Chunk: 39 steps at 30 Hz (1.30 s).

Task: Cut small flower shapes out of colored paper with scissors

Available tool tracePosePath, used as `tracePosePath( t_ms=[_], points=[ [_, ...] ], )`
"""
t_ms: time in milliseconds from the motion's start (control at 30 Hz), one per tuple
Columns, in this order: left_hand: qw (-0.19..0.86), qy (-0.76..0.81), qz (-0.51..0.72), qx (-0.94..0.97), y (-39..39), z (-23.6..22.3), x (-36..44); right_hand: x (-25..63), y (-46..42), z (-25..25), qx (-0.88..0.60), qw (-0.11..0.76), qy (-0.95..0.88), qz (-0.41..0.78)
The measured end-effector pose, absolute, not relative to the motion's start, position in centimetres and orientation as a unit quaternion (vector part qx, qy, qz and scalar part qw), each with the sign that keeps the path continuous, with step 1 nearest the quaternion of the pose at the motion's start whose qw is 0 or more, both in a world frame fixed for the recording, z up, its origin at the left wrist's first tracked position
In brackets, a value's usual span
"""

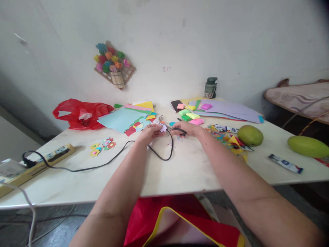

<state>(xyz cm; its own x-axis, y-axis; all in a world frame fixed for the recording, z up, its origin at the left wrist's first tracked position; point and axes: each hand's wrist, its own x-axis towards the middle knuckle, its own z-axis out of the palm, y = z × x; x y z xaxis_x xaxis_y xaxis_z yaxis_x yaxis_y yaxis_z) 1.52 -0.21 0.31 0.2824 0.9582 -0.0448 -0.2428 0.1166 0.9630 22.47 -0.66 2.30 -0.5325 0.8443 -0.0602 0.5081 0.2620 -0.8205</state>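
Observation:
My left hand [151, 132] pinches a small pale purple paper piece [163, 128] near the middle of the table. Just right of it, my right hand [189, 128] is closed on scissors with black handles [183, 131]; the blades are hard to make out. A black cord [170, 151] loops on the tabletop below my hands and runs up close to the purple paper; what it ends in is partly hidden. Small paper flowers [102, 146] lie to the left of my left forearm. Cut coloured paper shapes [138, 125] lie behind my left hand.
A power strip [48, 157] with the cord plugged in lies at left, near a red plastic bag [82, 115]. At right are paper scraps [232, 142], green fruit [250, 135] and a glue tube [285, 163]. Clay packets [189, 115], paper sheets [231, 110] and a bottle [211, 87] stand behind.

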Motion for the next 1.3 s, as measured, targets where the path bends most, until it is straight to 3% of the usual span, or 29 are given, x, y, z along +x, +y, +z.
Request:
tracePosePath(
  t_ms=[1300],
  points=[
    [0.644,0.383,0.473,0.463,-0.3,0.1,1.6,22.2,-1.4,3.0,-0.451,0.211,-0.754,0.429]
  ],
)
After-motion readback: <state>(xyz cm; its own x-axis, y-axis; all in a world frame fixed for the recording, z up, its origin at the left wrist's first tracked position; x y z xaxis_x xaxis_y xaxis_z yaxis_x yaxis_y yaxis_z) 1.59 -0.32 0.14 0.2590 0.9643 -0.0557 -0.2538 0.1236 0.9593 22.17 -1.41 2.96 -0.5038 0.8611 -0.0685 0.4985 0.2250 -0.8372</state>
